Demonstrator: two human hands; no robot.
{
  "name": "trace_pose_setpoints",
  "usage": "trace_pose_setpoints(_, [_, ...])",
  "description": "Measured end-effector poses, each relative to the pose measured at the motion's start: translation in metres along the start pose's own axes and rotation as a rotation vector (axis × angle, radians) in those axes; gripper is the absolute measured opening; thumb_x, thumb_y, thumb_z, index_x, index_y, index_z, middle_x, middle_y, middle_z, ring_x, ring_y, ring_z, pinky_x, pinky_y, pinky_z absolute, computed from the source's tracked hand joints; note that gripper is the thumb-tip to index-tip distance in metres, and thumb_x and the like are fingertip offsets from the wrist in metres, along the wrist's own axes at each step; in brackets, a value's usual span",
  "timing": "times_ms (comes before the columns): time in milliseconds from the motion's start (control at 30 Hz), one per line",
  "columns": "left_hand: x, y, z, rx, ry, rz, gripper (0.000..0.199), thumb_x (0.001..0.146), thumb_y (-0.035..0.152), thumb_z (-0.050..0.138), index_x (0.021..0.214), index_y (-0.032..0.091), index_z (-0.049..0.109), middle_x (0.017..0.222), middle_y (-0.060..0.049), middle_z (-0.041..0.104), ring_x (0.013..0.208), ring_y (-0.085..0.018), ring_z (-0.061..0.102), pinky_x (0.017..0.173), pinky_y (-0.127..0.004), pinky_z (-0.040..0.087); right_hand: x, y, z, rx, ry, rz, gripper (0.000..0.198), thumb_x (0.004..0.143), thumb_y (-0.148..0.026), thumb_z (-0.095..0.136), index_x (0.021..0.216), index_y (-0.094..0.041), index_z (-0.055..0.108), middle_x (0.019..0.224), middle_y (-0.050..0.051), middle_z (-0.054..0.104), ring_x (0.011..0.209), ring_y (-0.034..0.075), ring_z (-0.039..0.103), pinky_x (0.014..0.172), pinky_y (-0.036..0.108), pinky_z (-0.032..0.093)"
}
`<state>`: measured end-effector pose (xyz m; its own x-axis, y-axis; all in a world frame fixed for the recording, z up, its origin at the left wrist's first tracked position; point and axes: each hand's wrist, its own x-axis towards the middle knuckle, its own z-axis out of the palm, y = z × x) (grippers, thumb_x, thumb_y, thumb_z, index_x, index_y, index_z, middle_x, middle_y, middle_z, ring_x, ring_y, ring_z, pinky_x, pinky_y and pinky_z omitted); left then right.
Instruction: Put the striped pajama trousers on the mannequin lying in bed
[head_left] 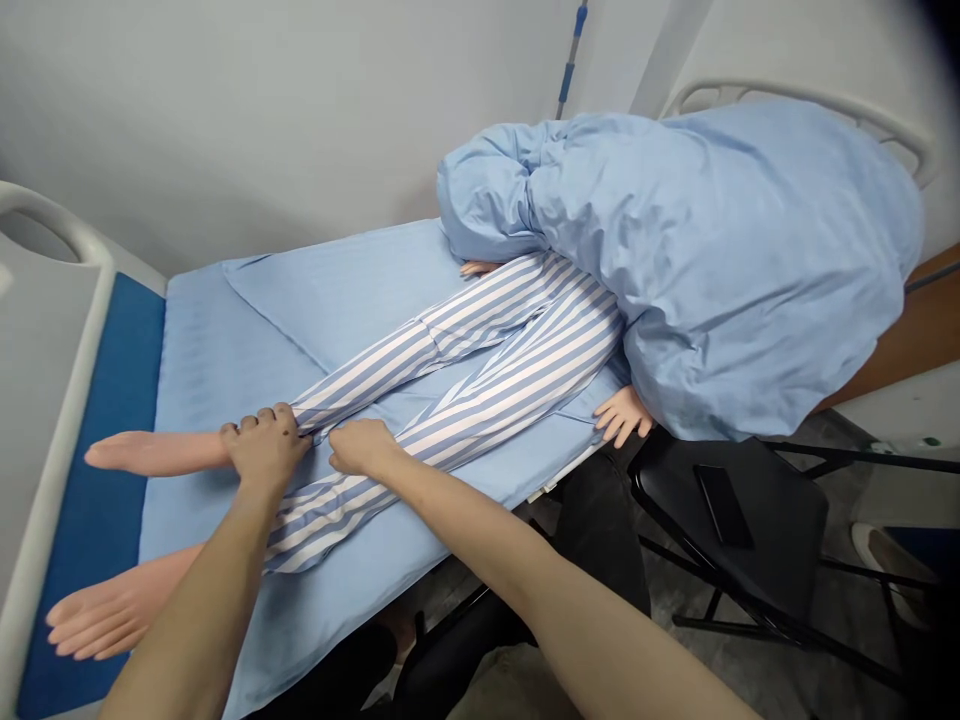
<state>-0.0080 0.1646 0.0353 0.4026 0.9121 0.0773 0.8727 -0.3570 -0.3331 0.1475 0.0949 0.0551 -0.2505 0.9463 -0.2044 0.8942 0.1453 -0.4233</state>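
A mannequin lies on the bed in blue-and-white striped trousers (510, 385). My left hand (266, 440) is wrapped round its far lower leg, at the trouser hem just above the bare foot (157, 453). Close by on the right, my right hand (365, 447) is closed in a fist against the striped cloth between the two legs; its fingertips are hidden, but it appears to grip the trousers. The near bare foot (112, 610) lies partly behind my left forearm. A blue cloth (720, 240) covers the mannequin's upper body, leaving its near hand (624, 415) showing.
The bed's blue sheet (277, 270) reaches the footboard (90, 400) on the left. A black folding chair (787, 510) stands at the right with a phone (722, 505) on its seat. Behind the bed is a blue pole (574, 55) near the wall.
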Motion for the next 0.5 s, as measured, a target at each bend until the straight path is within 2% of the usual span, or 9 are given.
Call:
trace_pose_setpoints(133, [-0.001, 0.001, -0.004, -0.027, -0.019, -0.007, 0.055, 0.090, 0.041, 0.044, 0.130, 0.004, 0.048, 0.117, -0.023, 0.064, 0.106, -0.037, 0.055, 0.097, -0.047, 0.030, 0.001, -0.003, -0.002, 0.024, -0.031, -0.033, 0.032, 0.092, -0.028, 0.052, 0.117, -0.014, 0.068, 0.119, 0.015, 0.071, 0.110, 0.028, 0.069, 0.089, 0.042, 0.059])
trace_pose_setpoints(233, [-0.003, 0.003, -0.011, -0.110, -0.024, -0.015, 0.051, 0.091, 0.035, 0.040, 0.128, 0.003, 0.052, 0.115, -0.026, 0.063, 0.109, -0.039, 0.055, 0.097, -0.049, 0.031, 0.007, -0.011, -0.006, -0.079, 0.150, -0.106, 0.033, 0.095, -0.024, 0.051, 0.123, -0.012, 0.063, 0.122, 0.016, 0.069, 0.114, 0.028, 0.065, 0.095, 0.042, 0.056])
trace_pose_setpoints(333, [-0.002, 0.004, -0.015, -0.215, -0.036, -0.053, 0.045, 0.091, 0.023, 0.033, 0.125, 0.003, 0.057, 0.113, -0.027, 0.063, 0.110, -0.040, 0.055, 0.098, -0.052, 0.030, 0.024, -0.026, -0.012, -0.209, 0.352, -0.158, 0.032, 0.101, -0.018, 0.040, 0.127, -0.011, 0.058, 0.128, 0.018, 0.063, 0.121, 0.026, 0.059, 0.100, 0.044, 0.051])
trace_pose_setpoints(400, [0.000, 0.002, -0.014, -0.272, -0.060, -0.090, 0.045, 0.092, 0.019, 0.030, 0.123, 0.004, 0.058, 0.113, -0.026, 0.063, 0.112, -0.039, 0.055, 0.101, -0.053, 0.030, 0.040, -0.038, -0.014, -0.245, 0.340, -0.148, 0.034, 0.104, -0.019, 0.033, 0.127, -0.012, 0.057, 0.131, 0.018, 0.061, 0.123, 0.027, 0.057, 0.102, 0.045, 0.049])
trace_pose_setpoints(500, [0.004, -0.001, -0.009, -0.433, -0.080, -0.054, 0.048, 0.093, 0.019, 0.027, 0.126, -0.001, 0.055, 0.120, -0.029, 0.058, 0.119, -0.040, 0.051, 0.106, -0.057, 0.024, 0.061, -0.055, -0.016, -0.258, 0.211, -0.095, 0.034, 0.106, -0.026, 0.034, 0.130, -0.014, 0.057, 0.135, 0.018, 0.059, 0.128, 0.029, 0.053, 0.104, 0.049, 0.046])
